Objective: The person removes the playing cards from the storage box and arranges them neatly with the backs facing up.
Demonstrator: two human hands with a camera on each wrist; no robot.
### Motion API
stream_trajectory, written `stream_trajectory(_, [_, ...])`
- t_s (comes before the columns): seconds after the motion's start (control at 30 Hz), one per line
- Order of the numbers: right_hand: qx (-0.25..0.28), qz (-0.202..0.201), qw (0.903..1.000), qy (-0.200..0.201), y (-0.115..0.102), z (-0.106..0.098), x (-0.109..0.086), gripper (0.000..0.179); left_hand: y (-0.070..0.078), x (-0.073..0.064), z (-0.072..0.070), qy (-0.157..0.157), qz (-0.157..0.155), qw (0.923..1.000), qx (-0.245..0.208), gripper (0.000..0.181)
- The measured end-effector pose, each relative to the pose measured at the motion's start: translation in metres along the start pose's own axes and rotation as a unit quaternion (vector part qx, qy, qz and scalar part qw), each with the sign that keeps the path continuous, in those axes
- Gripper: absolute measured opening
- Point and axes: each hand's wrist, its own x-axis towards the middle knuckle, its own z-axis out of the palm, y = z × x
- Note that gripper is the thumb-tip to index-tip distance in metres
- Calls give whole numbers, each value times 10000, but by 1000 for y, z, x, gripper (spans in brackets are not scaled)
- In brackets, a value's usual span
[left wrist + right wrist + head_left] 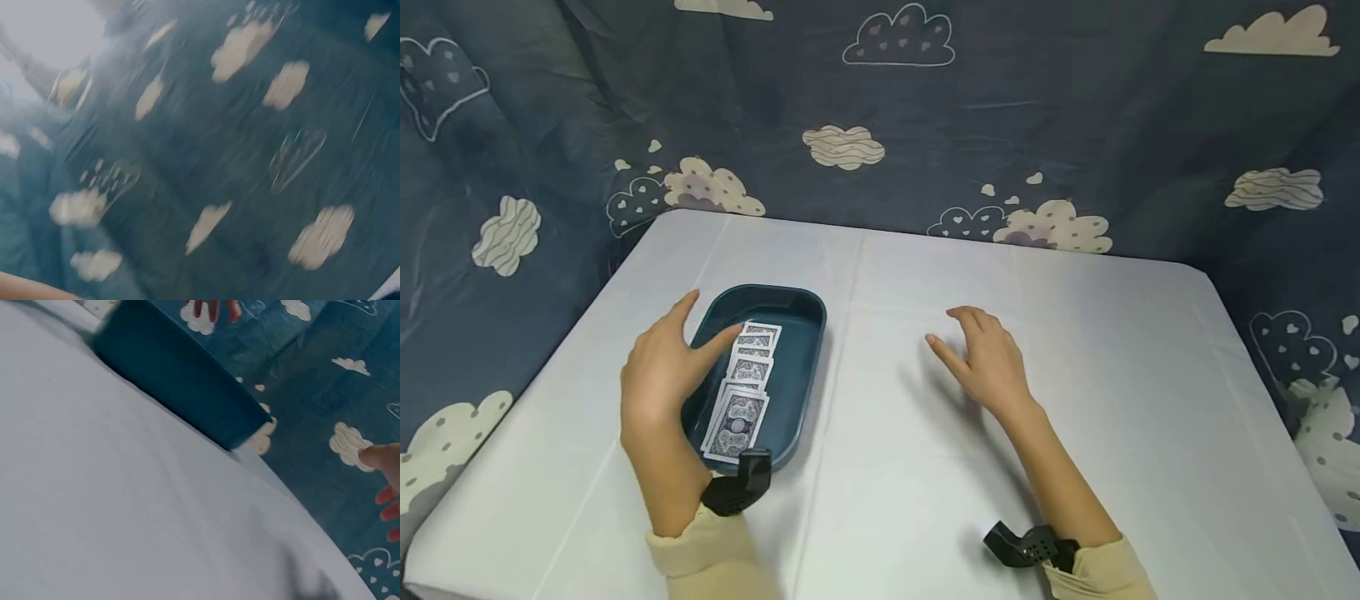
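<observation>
A dark teal tray (793, 375) with raised walls stands on the left part of the table. Inside it, several playing cards (737, 425) lie back side up in an overlapping row. My left hand (658, 367) hovers at the tray's left side, thumb and fingers spread apart; the thumb tip overlaps the far end of the row in the head view. To the right of the tray, above the white cloth, my right hand (988, 362) has its fingers loosely bent and nothing between them. The right wrist view shows the tray's outer wall (175, 381) and part of my right hand (387, 469).
White cloth (880, 500) covers the table. Behind and beside it hangs a dark curtain (880, 100) with cloud patterns, which fills most of the blurred left wrist view. Each wrist bears a black camera mount (741, 483).
</observation>
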Motion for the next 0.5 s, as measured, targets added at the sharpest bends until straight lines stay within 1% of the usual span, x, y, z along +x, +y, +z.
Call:
stream_trajectory(0.1, [281, -338, 9990, 57, -12, 8, 0, 52, -26, 4, -7, -278, -567, 9977, 250, 83])
stream_trajectory(0.17, [446, -570, 9973, 120, -22, 14, 1, 49, -39, 7, -9, -383, -732, 9961, 294, 80])
stream_trajectory(0.23, [574, -818, 9948, 219, -35, 20, 3, 45, -48, 10, -9, -517, -743, 9956, 252, 77])
stream_trajectory(0.37, [778, -1395, 9865, 357, -68, 33, 10, 39, -61, 16, -5, -806, -598, 9949, 64, 67])
stream_trajectory(0.43, [835, -1706, 9813, 316, -87, 42, 14, 39, -67, 19, -3, -990, -541, 9935, -156, 62])
stream_trajectory(0.5, [811, -1959, 9772, 116, -109, 51, 17, 42, -73, 21, -1, -1129, -503, 9917, -356, 57])
